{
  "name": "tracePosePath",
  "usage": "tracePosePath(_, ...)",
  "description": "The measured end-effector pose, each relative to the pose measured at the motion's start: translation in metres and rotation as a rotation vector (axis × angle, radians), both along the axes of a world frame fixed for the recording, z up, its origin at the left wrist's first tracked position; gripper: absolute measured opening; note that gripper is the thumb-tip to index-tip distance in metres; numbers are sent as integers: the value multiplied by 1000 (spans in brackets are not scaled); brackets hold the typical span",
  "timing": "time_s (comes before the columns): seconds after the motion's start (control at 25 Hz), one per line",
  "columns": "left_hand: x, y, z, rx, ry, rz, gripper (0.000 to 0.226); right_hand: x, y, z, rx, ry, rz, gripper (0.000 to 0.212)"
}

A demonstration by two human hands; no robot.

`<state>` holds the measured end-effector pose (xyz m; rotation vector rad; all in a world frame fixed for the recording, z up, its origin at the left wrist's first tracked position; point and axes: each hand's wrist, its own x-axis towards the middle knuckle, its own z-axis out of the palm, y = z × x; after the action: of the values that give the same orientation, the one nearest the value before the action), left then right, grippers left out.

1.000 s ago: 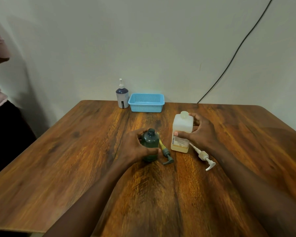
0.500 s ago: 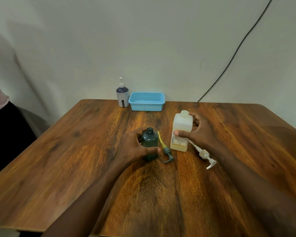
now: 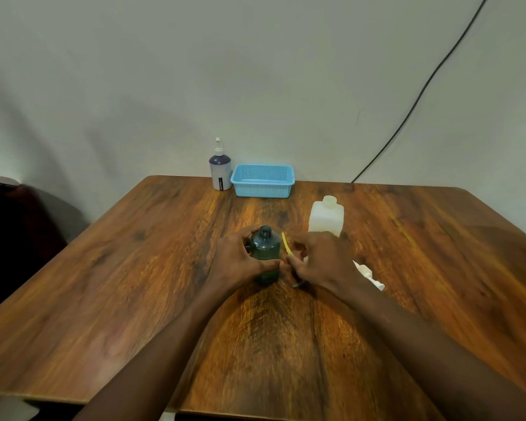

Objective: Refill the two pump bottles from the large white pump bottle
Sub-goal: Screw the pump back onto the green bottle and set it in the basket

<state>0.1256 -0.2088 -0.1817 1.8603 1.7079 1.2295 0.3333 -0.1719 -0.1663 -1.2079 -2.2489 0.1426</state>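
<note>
From the head camera, the left hand (image 3: 240, 262) is wrapped around the uncapped green bottle (image 3: 265, 249), presumably to steady it upright on the worktop (image 3: 134, 284), thumb in front and forearm reaching in from below. The right hand (image 3: 322, 262), just beside it with knuckles up, curls over the green pump (image 3: 286, 244), whose yellow tube sticks out past the fingers; whether the fingers grip it I cannot tell. The large white bottle (image 3: 326, 218) stands open just beyond the right hand, untouched, and the blue-capped bottle (image 3: 220, 171) waits well beyond both hands beside a blue basket (image 3: 262, 180).
</note>
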Motion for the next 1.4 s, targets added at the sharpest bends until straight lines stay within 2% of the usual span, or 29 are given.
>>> tracePosePath(0.12, -4, -1, 2, -12, 5, 14, 89, -7, -4, -5, -207, -198, -118, 32)
tracePosePath(0.24, -4, -2, 2, -6, -3, 9, 89, -12, -3, -9, -279, -215, -152, 34)
tracePosePath(0.4, -5, -4, 1, -8, -63, 15, 92, -9, 8, -2, -248, 45, -186, 31)
tracePosePath(0.64, -16, -3, -1, 18, -128, 147, 87, -11, 1, 29, -36, 601, -31, 20)
tracePosePath(0.8, -19, -5, 2, 14, -94, 153, 85, -7, 1, 48, 29, 735, 21, 11)
tracePosePath(0.88, -20, -4, 2, 13, -83, 154, 85, -4, 2, 55, 67, 736, 34, 9)
tracePosePath(1.04, -21, -2, 2, 12, -58, 175, 86, -3, 0, 60, 107, 707, 40, 17)
tracePosePath(1.16, -19, -1, 2, 7, 3, 147, 88, -2, 4, 60, 124, 602, 52, 14)
tracePosePath(1.24, -15, -2, 3, 4, 45, 120, 90, -4, 9, 61, 55, 505, 123, 16)
tracePosePath(1.4, -2, -5, 13, 40, 104, 69, 88, -10, 11, 68, -101, 350, 231, 44)
